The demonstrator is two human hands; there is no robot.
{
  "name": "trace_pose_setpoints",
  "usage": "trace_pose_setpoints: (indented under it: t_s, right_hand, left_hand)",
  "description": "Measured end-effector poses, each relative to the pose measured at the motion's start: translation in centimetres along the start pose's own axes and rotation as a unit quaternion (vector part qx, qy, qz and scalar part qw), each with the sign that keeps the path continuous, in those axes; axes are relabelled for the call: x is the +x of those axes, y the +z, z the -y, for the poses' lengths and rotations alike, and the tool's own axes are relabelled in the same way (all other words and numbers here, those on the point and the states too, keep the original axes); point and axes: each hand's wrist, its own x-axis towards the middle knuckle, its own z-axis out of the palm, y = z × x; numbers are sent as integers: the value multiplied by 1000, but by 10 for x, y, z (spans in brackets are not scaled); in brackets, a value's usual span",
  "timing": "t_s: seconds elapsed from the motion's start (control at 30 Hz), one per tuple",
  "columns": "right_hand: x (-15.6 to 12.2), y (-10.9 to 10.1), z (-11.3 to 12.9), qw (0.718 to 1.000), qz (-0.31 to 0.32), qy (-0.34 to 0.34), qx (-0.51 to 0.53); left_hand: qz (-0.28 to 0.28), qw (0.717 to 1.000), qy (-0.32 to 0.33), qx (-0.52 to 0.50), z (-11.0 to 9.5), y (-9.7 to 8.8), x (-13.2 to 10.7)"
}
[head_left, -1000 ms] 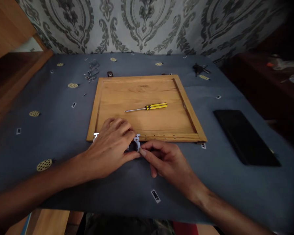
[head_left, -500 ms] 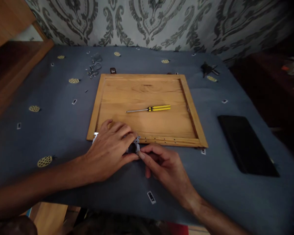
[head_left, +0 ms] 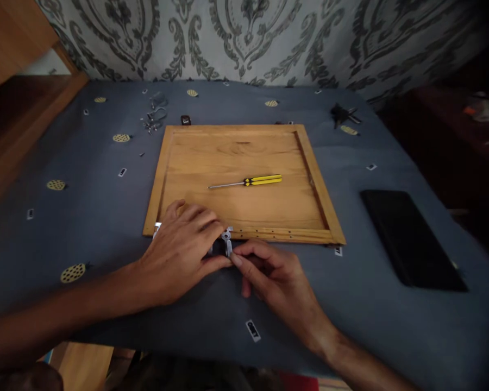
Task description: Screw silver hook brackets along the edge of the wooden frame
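I'd hold the metal bracket (head_left: 227, 237) square at the framed wooden panel's (head_left: 236, 149) near edge, right hand (head_left: 277, 279) grip closed in a pinch at its lower end, left hand (head_left: 183, 244) draped alongside, its hold hidden from me.

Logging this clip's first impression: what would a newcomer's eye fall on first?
Probably the yellow-and-black screwdriver, bright on the framed wooden panel. The left hand and right hand come next, close together around a metal fitting by the panel's near edge. A black flat object lies right of the panel.

L hand (head_left: 182, 248) palm-dn; R hand (head_left: 274, 276) pinching
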Motion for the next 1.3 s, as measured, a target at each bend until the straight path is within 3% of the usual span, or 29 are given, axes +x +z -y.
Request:
trace_pose_setpoints:
  t_s: [1.3]
  right_hand:
    - [3, 0, -3, 999, 11, -29, -16]
  left_hand:
    - [11, 1000, -3, -25, 2, 0, 2]
